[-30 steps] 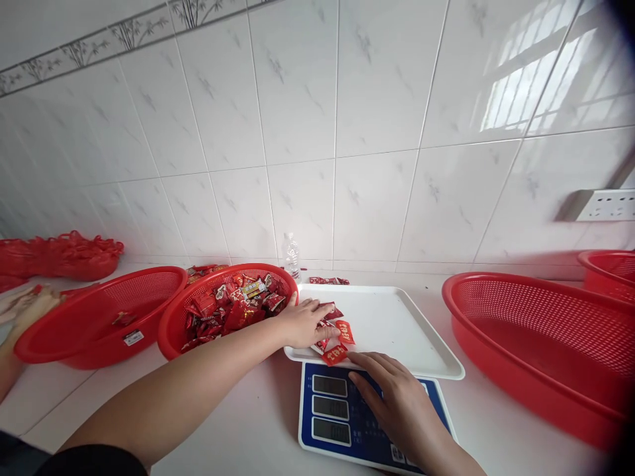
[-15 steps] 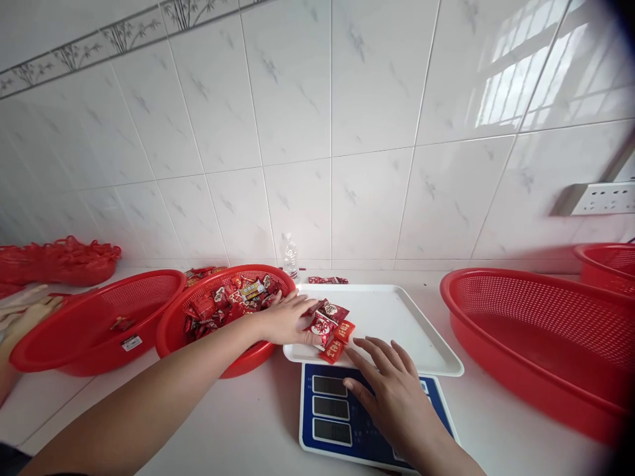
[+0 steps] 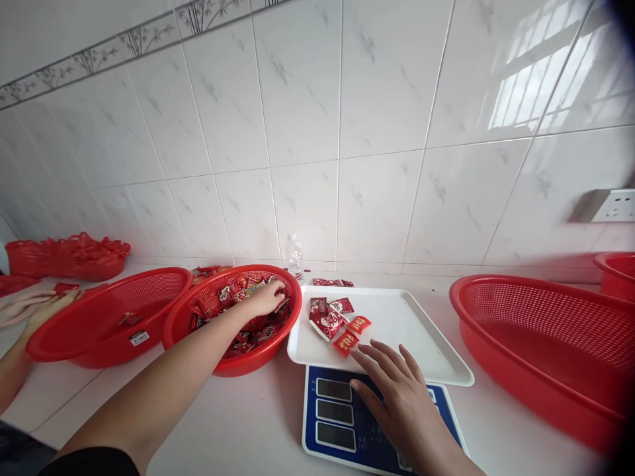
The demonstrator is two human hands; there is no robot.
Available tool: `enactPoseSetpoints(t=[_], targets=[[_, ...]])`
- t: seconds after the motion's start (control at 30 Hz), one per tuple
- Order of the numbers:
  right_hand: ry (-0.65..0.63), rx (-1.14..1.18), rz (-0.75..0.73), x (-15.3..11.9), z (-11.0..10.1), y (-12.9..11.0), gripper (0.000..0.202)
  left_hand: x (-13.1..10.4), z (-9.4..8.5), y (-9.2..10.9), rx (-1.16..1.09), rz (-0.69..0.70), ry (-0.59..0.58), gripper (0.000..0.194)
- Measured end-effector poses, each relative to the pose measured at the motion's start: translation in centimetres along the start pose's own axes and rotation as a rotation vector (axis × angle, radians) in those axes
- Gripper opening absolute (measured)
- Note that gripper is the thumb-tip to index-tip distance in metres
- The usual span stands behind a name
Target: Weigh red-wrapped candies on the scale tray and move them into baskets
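Dipping among wrapped packets point(image 3: 208, 304), likely light, slippery, best edge-pinched, the left hand point(image 3: 266, 299) curls, grip unclear; the right hand point(image 3: 399, 393) is open.

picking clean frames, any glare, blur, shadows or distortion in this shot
Head view: barred-window glare on the tiles, upper right; head view: dark blurred patch down the right edge, right basket looking stretched; head view: displays dim, soft shadow left of the scale.

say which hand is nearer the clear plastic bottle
Left. The left hand reaches into the red basket of wrapped snacks, to the left of the clear plastic bottle; the right hand is farther off, over the digital scale.
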State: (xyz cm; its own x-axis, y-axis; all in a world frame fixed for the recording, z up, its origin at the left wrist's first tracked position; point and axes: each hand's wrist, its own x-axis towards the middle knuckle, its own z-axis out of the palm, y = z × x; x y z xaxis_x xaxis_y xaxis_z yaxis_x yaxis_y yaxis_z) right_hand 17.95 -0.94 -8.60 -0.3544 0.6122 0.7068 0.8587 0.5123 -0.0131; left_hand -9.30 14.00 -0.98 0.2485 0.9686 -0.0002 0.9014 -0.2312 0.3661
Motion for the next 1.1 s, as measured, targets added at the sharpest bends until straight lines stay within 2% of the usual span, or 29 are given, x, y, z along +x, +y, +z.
enactPoseSetpoints(t=[0.07,0.13,0.2,0.3,0.37,0.43,0.53,0.6,0.67,0.73,0.83,0.93,1.03,1.1], targets=[[-0.007,0.009,0.000,0.0,0.0,0.0,0.033,-0.2,0.1,-1.7,0.029,-0.030,-0.059,0.052],[-0.013,0.016,0.000,-0.1,0.1,0.1,0.033,-0.6,0.6,-2.6,0.049,-0.031,-0.090,0.063],[-0.015,0.025,0.003,-0.1,0.1,0.1,0.033,-0.7,0.9,-2.7,0.059,-0.020,-0.087,0.055],[-0.016,0.046,0.011,0.0,0.0,0.0,0.032,-0.6,0.5,-2.2,0.040,-0.002,-0.081,0.029],[-0.021,0.062,0.021,0.0,-0.2,-0.1,0.031,-0.4,-0.2,-1.8,0.011,-0.002,-0.058,0.026],[-0.029,0.076,0.029,0.1,-0.4,-0.2,0.030,-0.5,-1.0,-1.3,-0.025,-0.007,-0.001,0.031],[-0.044,0.094,0.043,0.3,-0.7,-0.4,0.029,-1.1,-1.9,-0.1,-0.128,0.004,0.159,0.036],[-0.053,0.104,0.057,0.4,-0.8,-0.6,0.029,-2.1,-2.2,1.3,-0.149,0.026,0.258,0.033],[-0.061,0.111,0.071,0.5,-0.9,-0.7,0.029,-3.4,-2.1,3.1,-0.079,0.091,0.306,0.031],[-0.070,0.114,0.082,0.5,-1.1,-0.7,0.029,-4.9,-1.6,4.9,0.047,0.218,0.336,0.031],[-0.078,0.117,0.090,0.5,-1.2,-0.8,0.027,-7.0,0.2,7.1,0.248,0.437,0.348,0.029],[-0.068,0.119,0.091,0.6,-1.2,-0.8,0.027,-8.2,2.6,8.0,0.268,0.586,0.290,0.030],[-0.050,0.115,0.096,0.6,-1.1,-0.8,0.027,-8.5,4.5,8.1,0.169,0.581,0.162,0.051],[-0.048,0.117,0.096,0.6,-1.2,-0.9,0.028,-8.2,5.2,8.0,0.110,0.537,0.119,0.055]])
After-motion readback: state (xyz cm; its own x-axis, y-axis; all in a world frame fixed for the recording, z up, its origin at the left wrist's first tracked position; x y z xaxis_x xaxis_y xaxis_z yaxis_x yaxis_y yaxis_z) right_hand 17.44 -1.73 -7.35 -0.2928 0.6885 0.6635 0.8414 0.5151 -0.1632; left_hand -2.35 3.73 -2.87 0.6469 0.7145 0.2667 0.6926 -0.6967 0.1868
